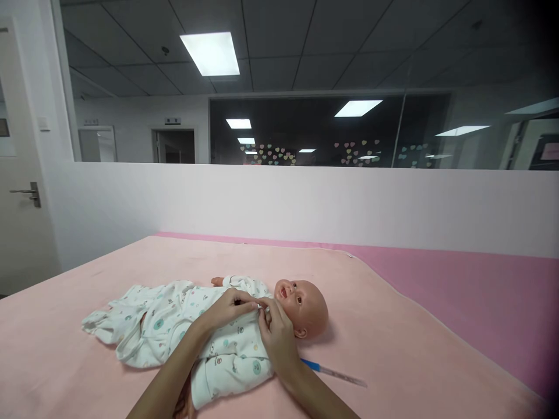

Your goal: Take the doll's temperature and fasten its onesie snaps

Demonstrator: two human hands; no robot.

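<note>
A baby doll [311, 302] lies on its back, its head to the right. White printed baby clothes [238, 331] cover its body and arms, and the leg part spreads out to the left. At the upper chest, just below the doll's chin, my left hand [229, 308] pinches the edge of the garment. Close against it, my right hand [276, 329] grips the same cloth near the neckline with bent fingers. The fingertips of both hands nearly meet, and they hide the exact bit of fabric between them.
Under the doll spreads a peach blanket [393, 349] over a pink mat [480, 291]. A blue-ended thermometer-like stick [334, 372] lies beside my right forearm. Behind the bed stands a white wall [305, 203] with a wide window above; a door [21, 174] is at left.
</note>
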